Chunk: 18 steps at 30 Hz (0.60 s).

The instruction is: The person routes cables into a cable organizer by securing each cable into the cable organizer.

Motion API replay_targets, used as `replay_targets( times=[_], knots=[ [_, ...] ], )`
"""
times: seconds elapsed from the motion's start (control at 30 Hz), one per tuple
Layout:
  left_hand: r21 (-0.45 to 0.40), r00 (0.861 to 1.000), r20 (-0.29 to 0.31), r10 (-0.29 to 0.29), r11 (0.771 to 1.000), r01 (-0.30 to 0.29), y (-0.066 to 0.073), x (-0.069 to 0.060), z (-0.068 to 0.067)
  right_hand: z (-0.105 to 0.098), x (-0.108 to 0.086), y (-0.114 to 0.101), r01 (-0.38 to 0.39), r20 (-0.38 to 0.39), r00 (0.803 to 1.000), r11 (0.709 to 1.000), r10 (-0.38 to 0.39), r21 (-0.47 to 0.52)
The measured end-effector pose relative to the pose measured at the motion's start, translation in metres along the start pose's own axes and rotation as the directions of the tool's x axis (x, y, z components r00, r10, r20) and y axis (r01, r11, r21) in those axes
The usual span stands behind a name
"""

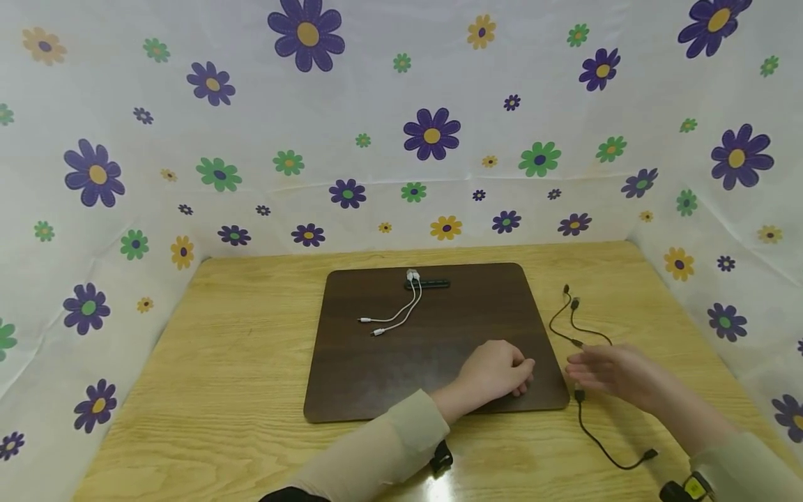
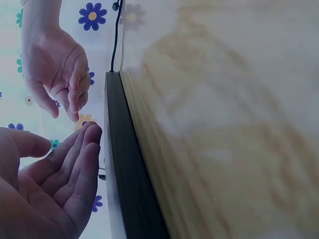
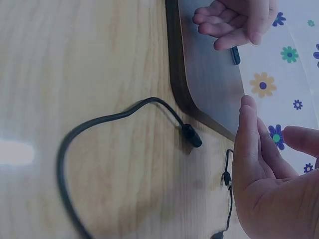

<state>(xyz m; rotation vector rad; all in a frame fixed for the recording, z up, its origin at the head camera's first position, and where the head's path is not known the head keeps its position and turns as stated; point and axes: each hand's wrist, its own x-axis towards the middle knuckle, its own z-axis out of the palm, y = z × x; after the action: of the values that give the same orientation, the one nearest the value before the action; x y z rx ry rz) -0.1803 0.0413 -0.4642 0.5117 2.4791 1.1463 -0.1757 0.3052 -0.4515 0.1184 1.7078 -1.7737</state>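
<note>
My left hand (image 1: 495, 369) is over the front right part of a dark brown board (image 1: 376, 376), its fingers loosely curled and holding nothing. Off the board's right edge, my right hand (image 1: 617, 373) has its fingers extended, with nothing in them. The right wrist view shows a short black cable (image 3: 119, 115) on the table near that hand. More black cable, with small plugs (image 1: 575, 304), lies just beyond the right hand, which partly hides it. Toward the board's back edge, a white two-ended cable (image 1: 378, 332) lies beside a slim dark bar (image 1: 434, 284).
The board lies on a light wooden table (image 1: 245, 335). A white flower-print cloth (image 1: 376, 97) walls in the back and both sides. Straps with dark devices (image 1: 442, 459) are near the sleeves.
</note>
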Motion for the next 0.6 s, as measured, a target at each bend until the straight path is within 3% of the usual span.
replay_targets(
  times=[0.6],
  knots=[
    [0.090,0.996,0.049,0.081,0.992,-0.085,0.013,-0.011,0.014,-0.020,-0.043,0.026,-0.031,0.048,0.998,0.996,0.027,0.083]
  ],
)
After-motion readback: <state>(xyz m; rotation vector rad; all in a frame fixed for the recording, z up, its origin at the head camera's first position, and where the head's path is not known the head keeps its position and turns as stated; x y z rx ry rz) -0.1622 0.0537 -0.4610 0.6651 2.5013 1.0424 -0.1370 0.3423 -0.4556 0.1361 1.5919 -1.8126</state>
